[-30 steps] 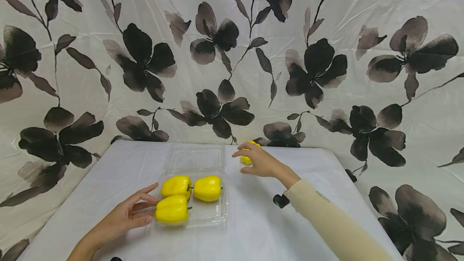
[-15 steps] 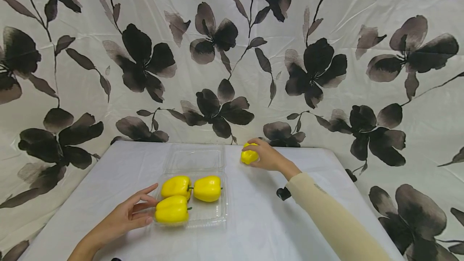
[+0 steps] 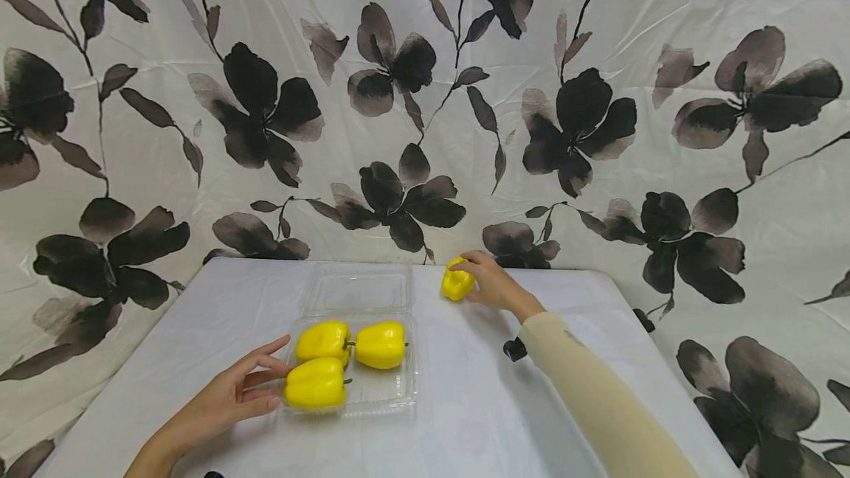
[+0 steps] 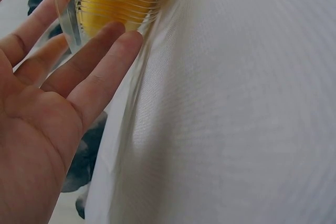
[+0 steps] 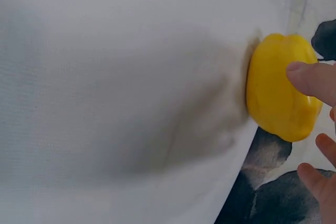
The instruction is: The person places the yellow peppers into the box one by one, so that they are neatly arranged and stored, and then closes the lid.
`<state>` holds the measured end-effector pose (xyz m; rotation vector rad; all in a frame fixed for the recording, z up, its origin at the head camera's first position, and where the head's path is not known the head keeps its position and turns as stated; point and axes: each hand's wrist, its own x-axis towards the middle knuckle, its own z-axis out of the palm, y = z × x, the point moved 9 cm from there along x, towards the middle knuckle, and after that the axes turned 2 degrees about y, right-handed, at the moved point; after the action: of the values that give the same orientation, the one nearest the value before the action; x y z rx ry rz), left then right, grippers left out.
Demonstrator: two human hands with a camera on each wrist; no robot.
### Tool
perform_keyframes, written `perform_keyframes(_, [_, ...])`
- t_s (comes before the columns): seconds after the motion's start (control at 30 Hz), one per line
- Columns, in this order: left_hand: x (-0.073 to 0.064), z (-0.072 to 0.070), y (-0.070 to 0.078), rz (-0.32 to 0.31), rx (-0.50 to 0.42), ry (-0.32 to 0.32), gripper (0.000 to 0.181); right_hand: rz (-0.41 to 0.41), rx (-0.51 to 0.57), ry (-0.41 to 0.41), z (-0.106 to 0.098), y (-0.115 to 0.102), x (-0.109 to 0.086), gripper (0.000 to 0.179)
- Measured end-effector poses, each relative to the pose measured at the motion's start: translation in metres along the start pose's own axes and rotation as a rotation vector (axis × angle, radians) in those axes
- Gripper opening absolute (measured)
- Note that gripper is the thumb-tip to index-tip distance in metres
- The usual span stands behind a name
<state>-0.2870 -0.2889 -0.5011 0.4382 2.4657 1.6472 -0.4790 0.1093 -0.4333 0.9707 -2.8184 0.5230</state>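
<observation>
At the far side of the table, my right hand [image 3: 494, 282] holds a yellow bell pepper [image 3: 457, 280]. In the right wrist view the thumb [image 5: 310, 80] lies across the side of this bell pepper [image 5: 275, 90], while other fingers show beyond and below it. Three more yellow bell peppers, including one at the front left [image 3: 315, 383], lie in a clear plastic clamshell box [image 3: 378, 400]. My left hand [image 3: 229, 397] is at the box's left side, fingers extended. In the left wrist view its fingertips [image 4: 131, 40] are right at the ribbed box wall [image 4: 118, 3].
The box's clear lid [image 3: 358, 292] lies folded back behind it. White cloth [image 3: 478, 419] covers the table, and a floral curtain [image 3: 491, 146] hangs beyond its far edge. A small black object [image 3: 514, 349] shows beside the right sleeve [image 3: 578, 382].
My right hand has come down from above the far bell pepper and closed its fingers around it; the pepper has tilted slightly. The left hand and the box stay in place.
</observation>
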Motion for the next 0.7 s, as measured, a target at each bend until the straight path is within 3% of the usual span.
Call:
perform_keyframes(0.2, [0.002, 0.001, 0.0, 0.018, 0.011, -0.009, 0.037, 0.027, 0.013, -0.018, 0.005, 0.006, 0.008, 0.06])
perform_keyframes(0.7, [0.001, -0.001, -0.005, -0.022, -0.003, -0.002, 0.038, 0.054, 0.012, -0.09, 0.019, 0.0, 0.022, 0.053])
